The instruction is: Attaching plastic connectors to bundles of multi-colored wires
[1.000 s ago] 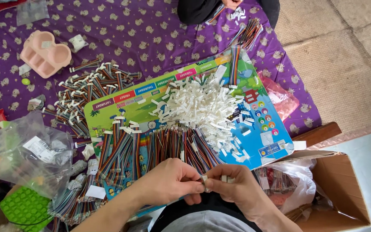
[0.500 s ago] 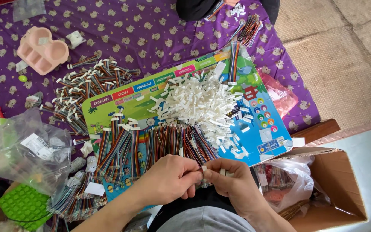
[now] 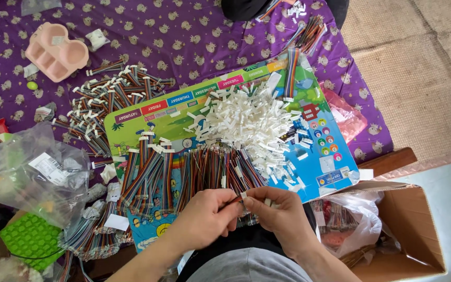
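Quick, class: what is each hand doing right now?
Left hand: closed, pinching the wire strip.
Right hand: closed, pinching a small white plug at the strip's end.

Clear labelled bags (image 3: 32,172) left, cardboard box (image 3: 418,235) right

Can't really make out the tiny piece (image 3: 242,196) pinched between both hands; the cardboard box (image 3: 418,230) at 4 o'clock runs off frame.

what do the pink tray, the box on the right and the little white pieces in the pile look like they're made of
Pink tray: likely moulded plastic, smooth with rounded compartments. Box: brown cardboard, matte with folded flaps. White pieces: probably hard plastic connector housings, small and uniform.
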